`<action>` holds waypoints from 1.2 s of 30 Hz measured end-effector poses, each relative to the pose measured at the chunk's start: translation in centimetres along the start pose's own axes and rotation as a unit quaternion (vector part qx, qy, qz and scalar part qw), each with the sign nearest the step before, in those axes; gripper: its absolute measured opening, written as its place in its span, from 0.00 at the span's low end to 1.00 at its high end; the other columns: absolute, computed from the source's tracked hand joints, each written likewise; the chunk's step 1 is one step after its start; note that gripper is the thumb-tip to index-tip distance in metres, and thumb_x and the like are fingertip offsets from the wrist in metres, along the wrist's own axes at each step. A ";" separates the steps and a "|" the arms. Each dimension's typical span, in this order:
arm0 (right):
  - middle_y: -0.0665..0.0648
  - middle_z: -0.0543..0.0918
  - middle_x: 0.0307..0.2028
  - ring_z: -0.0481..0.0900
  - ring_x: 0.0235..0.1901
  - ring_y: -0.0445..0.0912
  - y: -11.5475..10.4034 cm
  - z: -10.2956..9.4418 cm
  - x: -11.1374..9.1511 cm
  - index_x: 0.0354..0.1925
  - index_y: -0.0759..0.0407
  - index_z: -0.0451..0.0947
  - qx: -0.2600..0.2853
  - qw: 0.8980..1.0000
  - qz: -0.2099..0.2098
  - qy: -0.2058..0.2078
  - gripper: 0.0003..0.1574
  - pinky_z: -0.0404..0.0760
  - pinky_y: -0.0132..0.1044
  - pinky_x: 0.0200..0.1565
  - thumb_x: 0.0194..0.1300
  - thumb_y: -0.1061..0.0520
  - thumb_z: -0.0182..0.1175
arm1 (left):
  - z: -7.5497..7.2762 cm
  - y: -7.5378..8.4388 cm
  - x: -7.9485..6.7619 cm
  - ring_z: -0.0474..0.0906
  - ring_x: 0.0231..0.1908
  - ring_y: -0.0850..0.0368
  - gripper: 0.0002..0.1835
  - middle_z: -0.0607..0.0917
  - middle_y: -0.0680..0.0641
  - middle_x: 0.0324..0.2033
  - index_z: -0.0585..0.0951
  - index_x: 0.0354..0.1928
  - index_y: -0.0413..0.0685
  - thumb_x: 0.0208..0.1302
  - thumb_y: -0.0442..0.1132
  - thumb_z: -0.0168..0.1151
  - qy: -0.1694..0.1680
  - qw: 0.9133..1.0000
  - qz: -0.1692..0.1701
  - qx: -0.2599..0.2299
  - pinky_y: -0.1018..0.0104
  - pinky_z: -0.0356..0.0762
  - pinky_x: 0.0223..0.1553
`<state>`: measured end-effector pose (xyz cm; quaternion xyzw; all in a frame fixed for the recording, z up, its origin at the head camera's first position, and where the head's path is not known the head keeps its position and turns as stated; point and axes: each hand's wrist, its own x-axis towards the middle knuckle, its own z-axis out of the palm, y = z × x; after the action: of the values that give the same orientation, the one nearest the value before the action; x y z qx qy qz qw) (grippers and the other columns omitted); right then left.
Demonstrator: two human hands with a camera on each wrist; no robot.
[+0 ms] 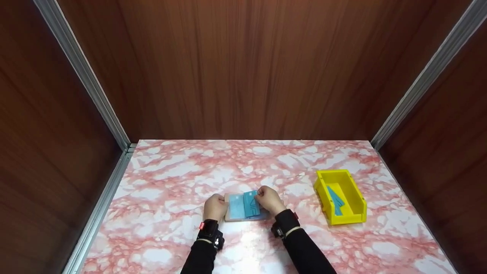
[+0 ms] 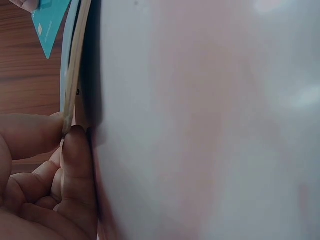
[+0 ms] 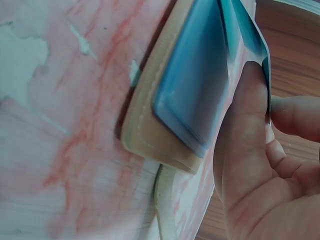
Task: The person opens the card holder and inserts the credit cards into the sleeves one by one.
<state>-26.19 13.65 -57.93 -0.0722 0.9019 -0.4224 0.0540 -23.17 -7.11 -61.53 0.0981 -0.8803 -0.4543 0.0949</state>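
A tan card holder (image 1: 227,219) lies spread on the table between both hands, its clear bluish sleeves (image 3: 192,85) showing stitched tan cover edges around them. With thumb and forefinger, my left hand (image 1: 215,207) pinches the holder's left edge; the left wrist view shows this grip edge-on. My right hand (image 1: 269,199) pinches a teal card (image 1: 251,205) by its upper right corner. That card stands tilted over the middle of the holder, overlapping the sleeves in the head view. In the right wrist view, a strap (image 3: 164,200) sticks out from under the cover.
To the right stands a yellow bin (image 1: 347,219) with teal cards (image 1: 335,199) leaning inside it. The table (image 1: 171,171) has a red and white marbled top. Brown wood-grain panels (image 1: 243,76) and metal posts (image 1: 87,76) enclose its back and sides.
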 end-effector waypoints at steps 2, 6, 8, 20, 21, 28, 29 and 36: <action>0.51 0.70 0.26 0.70 0.27 0.46 0.0 0.1 0.0 0.33 0.60 0.70 -0.019 1.000 0.000 -0.002 0.08 0.67 0.41 0.35 0.66 0.61 0.61 | 0.0 0.0 0.0 0.79 0.30 0.49 0.04 0.82 0.47 0.25 0.81 0.30 0.40 0.51 0.30 0.67 -0.001 1.000 -0.001 0.001 0.54 0.77 0.36; 0.50 0.72 0.26 0.71 0.28 0.46 0.0 0.2 0.1 0.31 0.58 0.71 -0.053 0.999 0.007 0.001 0.09 0.64 0.45 0.37 0.64 0.58 0.62 | 0.1 0.0 0.1 0.80 0.30 0.49 0.05 0.83 0.47 0.25 0.82 0.31 0.39 0.51 0.30 0.67 0.001 1.000 0.003 0.001 0.54 0.78 0.37; 0.50 0.72 0.25 0.72 0.28 0.46 0.0 0.3 0.2 0.30 0.57 0.71 -0.061 0.998 0.008 0.007 0.10 0.63 0.45 0.35 0.62 0.59 0.63 | 0.1 0.0 0.1 0.80 0.31 0.49 0.05 0.84 0.47 0.25 0.82 0.32 0.38 0.51 0.30 0.67 0.002 1.000 0.004 -0.002 0.54 0.78 0.37; 0.51 0.71 0.22 0.72 0.24 0.47 0.0 0.8 0.5 0.25 0.58 0.69 -0.094 0.995 -0.004 0.021 0.12 0.67 0.39 0.31 0.58 0.62 0.63 | 0.2 0.1 0.1 0.80 0.30 0.50 0.05 0.83 0.47 0.25 0.82 0.32 0.38 0.51 0.30 0.67 0.004 1.000 -0.004 0.003 0.55 0.78 0.37; 0.51 0.71 0.22 0.72 0.24 0.47 -0.1 0.8 0.5 0.25 0.58 0.69 -0.097 0.995 -0.003 0.022 0.12 0.68 0.39 0.31 0.58 0.62 0.63 | 0.1 0.1 0.1 0.79 0.30 0.49 0.05 0.83 0.47 0.25 0.82 0.31 0.38 0.51 0.30 0.67 0.005 1.000 -0.003 0.005 0.54 0.78 0.37; 0.52 0.71 0.21 0.71 0.22 0.47 -0.1 1.0 0.4 0.25 0.57 0.68 -0.110 0.994 0.004 0.017 0.12 0.67 0.39 0.31 0.59 0.61 0.62 | 0.1 0.0 0.0 0.79 0.30 0.49 0.05 0.83 0.47 0.25 0.81 0.31 0.39 0.51 0.30 0.68 0.004 1.000 -0.001 0.001 0.54 0.77 0.37; 0.52 0.71 0.21 0.71 0.22 0.47 -0.1 1.0 0.3 0.25 0.58 0.68 -0.111 0.994 0.002 0.016 0.12 0.68 0.39 0.31 0.60 0.61 0.62 | 0.1 0.0 0.0 0.80 0.31 0.49 0.05 0.83 0.47 0.25 0.81 0.31 0.39 0.51 0.30 0.68 0.004 1.000 -0.002 0.000 0.54 0.77 0.37; 0.50 0.72 0.20 0.73 0.20 0.46 0.0 0.9 0.4 0.24 0.57 0.69 -0.118 0.993 -0.001 0.019 0.14 0.69 0.40 0.30 0.60 0.60 0.65 | 0.0 0.2 0.0 0.80 0.31 0.49 0.05 0.84 0.47 0.26 0.82 0.32 0.38 0.52 0.30 0.67 -0.004 1.000 -0.006 0.003 0.54 0.78 0.37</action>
<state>-26.46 12.90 -58.50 -0.0709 0.9461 -0.3148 0.0279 -23.13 -7.02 -61.37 0.1018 -0.8817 -0.4521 0.0889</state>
